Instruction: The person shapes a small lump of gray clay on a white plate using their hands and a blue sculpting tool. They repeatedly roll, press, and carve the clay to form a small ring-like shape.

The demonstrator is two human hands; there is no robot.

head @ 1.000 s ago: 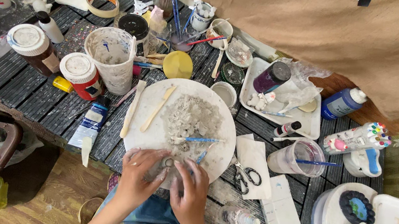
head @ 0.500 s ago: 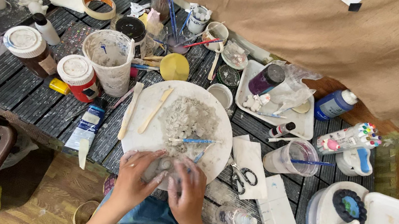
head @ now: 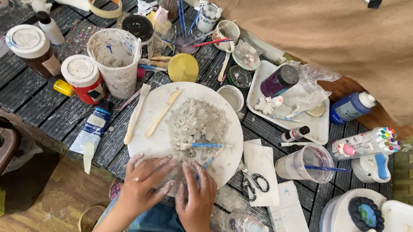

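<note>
Crowding the dark slatted bench (head: pixel 14 87) are many containers: a paint-smeared white cup (head: pixel 115 60), a red jar with a white lid (head: pixel 81 77), a brown jar with a white lid (head: pixel 32 49), a clear tumbler (head: pixel 304 164) holding a blue-handled brush, and a white rectangular tray (head: pixel 311 127) carrying a purple bottle and crumpled plastic. At the centre sits a round white plate (head: pixel 151 140) bearing a heap of grey clay (head: pixel 199 123), two wooden sticks and two blue brushes. Both hands rest side by side at the plate's near edge, fingers spread and flattened: the left hand (head: pixel 144 183) and the right hand (head: pixel 197 195) press down on a small lump of the grey clay between them, gripping nothing. Scissors (head: pixel 253 182) lie on white paper just right of the plate. Brown cloth covers the wall behind; wooden floor shows below.
</note>
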